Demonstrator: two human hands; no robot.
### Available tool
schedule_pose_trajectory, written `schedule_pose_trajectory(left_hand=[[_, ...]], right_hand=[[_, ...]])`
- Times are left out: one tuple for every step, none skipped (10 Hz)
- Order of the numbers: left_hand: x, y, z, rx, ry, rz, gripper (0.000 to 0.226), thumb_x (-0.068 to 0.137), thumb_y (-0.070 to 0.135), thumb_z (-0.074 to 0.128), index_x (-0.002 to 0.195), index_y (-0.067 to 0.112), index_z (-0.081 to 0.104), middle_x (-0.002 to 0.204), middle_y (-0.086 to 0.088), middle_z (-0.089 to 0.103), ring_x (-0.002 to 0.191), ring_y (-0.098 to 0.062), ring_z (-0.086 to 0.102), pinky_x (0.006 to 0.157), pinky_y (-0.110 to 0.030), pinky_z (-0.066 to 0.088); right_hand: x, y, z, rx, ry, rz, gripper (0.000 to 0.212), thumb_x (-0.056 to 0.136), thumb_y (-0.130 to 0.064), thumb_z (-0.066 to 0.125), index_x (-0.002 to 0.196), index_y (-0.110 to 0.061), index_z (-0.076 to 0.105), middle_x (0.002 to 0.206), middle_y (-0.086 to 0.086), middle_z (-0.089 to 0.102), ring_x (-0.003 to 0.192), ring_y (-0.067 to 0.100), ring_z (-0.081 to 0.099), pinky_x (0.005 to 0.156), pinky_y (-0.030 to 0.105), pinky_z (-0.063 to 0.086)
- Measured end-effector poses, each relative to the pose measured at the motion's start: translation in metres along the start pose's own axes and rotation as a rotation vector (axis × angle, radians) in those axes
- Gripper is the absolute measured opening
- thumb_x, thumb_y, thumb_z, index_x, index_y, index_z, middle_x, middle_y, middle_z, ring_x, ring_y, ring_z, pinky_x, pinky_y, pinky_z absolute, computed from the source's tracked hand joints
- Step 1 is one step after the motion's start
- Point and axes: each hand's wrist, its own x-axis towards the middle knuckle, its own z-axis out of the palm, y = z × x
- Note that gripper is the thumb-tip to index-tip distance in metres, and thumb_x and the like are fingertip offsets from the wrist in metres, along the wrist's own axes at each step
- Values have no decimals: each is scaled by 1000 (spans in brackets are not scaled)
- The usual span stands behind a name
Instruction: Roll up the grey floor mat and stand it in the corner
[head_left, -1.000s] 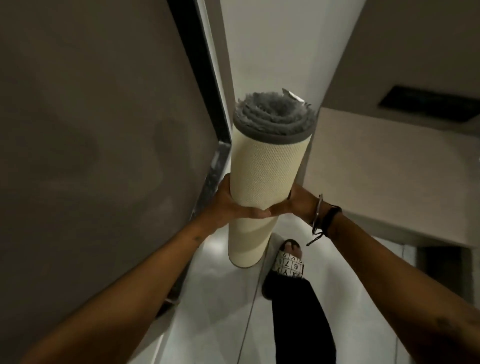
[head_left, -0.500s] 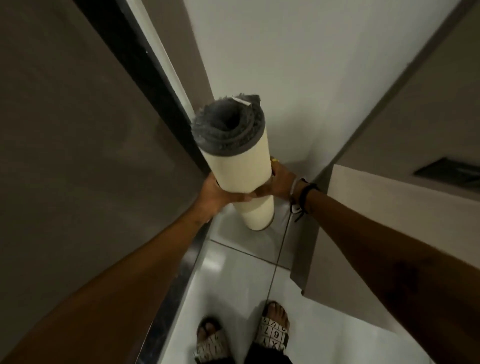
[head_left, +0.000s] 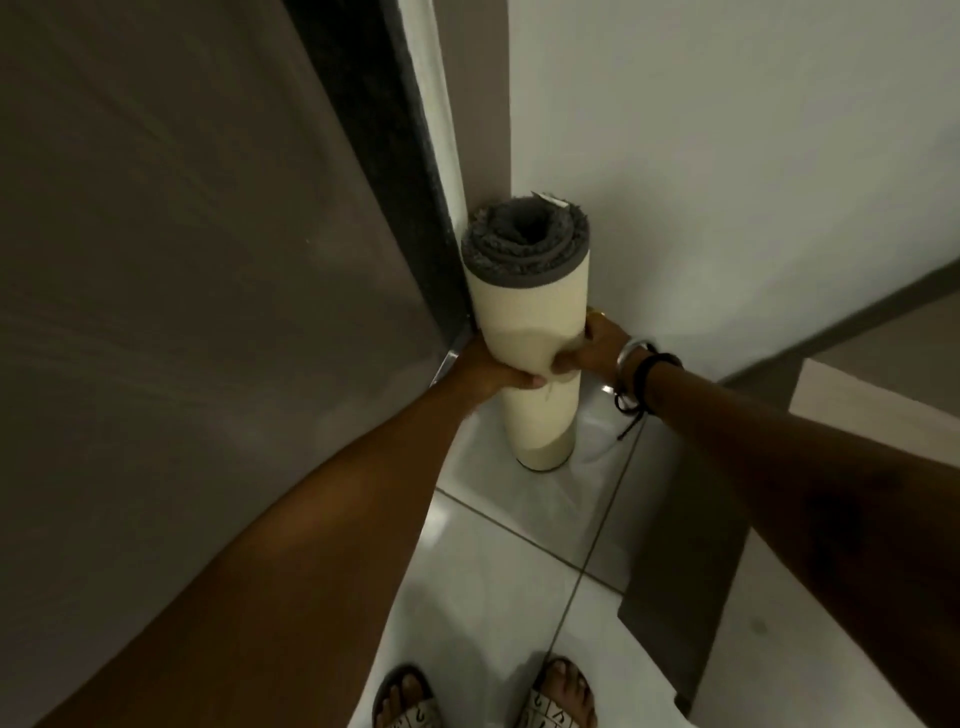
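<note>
The rolled floor mat (head_left: 530, 312) stands upright in the corner, its cream backing outward and grey pile showing at the top end. Its bottom end rests on the white floor tile. My left hand (head_left: 488, 371) wraps the roll's left side around mid-height. My right hand (head_left: 589, 348), with bracelets at the wrist, grips the right side at the same height. The fingertips of both hands nearly meet on the front of the roll.
A dark door panel (head_left: 208, 312) with a black frame edge (head_left: 384, 156) fills the left. A white wall (head_left: 727, 156) is behind and to the right of the mat. A beige cabinet or counter (head_left: 857, 415) juts in at the right. My sandalled feet (head_left: 488, 696) stand on the tiled floor (head_left: 493, 582).
The roll has gone from held in the air to standing on the floor in the corner, further from me. Both hands kept their grip and moved forward with it.
</note>
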Motion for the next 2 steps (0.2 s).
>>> schedule_pose_trajectory(left_hand=[[0,-1,-2,-69,37,-42,98,71,-12,82,152,9,32,155,-15,42,142,-35,41,114,-57,38],[-7,10,3,-97,123,-54,97,73,-8,82,153,8,31,157,-14,41,143,-33,40,117,-54,36]], right_hand=[[7,-5,4,-40,47,33,75,68,-1,78,135,-7,45,133,17,55,121,37,50,100,51,45],[4,-13,11,-42,134,111,71,72,-5,75,134,-8,42,132,17,55,118,38,51,96,48,47]])
